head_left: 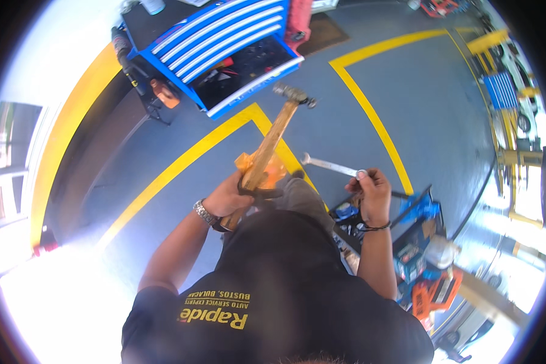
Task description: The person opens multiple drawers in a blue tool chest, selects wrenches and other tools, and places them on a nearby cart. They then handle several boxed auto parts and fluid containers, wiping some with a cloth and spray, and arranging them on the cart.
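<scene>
My left hand is closed round the wooden handle of a ball-peen hammer, its metal head pointing up and away from me. An orange, partly see-through item sits against the handle at the same hand; its kind is unclear, as is a dark piece beneath it. Out to the right, my right hand pinches one end of a silver combination wrench, whose open jaw points left toward the hammer. The two tools are apart, both held in the air above the floor.
A blue tool chest stands ahead, its bottom drawer pulled out with tools inside. To my right is a dark-framed cart with boxes and an orange case. Yellow lines mark the grey floor.
</scene>
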A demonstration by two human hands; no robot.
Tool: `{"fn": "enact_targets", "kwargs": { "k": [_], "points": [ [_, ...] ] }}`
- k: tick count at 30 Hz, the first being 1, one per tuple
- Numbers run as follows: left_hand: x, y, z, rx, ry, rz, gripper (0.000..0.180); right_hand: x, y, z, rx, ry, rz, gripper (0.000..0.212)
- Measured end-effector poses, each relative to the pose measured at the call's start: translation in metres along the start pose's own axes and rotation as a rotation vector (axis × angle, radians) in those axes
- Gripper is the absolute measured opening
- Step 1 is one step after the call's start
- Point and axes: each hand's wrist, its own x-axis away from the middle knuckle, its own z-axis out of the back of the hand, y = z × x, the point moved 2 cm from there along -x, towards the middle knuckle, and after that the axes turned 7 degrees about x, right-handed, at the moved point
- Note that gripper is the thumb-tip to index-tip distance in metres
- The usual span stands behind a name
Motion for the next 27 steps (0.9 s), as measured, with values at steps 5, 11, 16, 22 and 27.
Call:
{"fn": "enact_targets", "kwargs": {
  "k": [5, 11, 16, 22, 27],
  "points": [
    [-0.047, 0.011, 0.093, -0.401, 0.370, 0.187, 0.073, -0.140, 0.036, -0.066, 0.250, -0.163, -0.092, 0.015],
    [-0.170, 0.063, 0.235, -0.826, 0.566, 0.215, 0.052, -0.340, 0.072, -0.130, 0.518, -0.326, -0.203, 0.015],
    [-0.280, 0.091, 0.334, -0.999, 0.492, 0.186, 0.050, -0.414, 0.083, -0.123, 0.876, -0.431, -0.203, 0.016],
    [-0.376, 0.079, 0.391, -1.121, 0.353, 0.212, 0.041, -0.427, 0.072, -0.095, 0.878, -0.422, -0.383, 0.017],
    [-0.433, 0.038, 0.436, -1.132, 0.345, 0.146, 0.048, -0.419, 0.085, -0.083, 0.920, -0.403, -0.409, 0.020]
  ]
}}
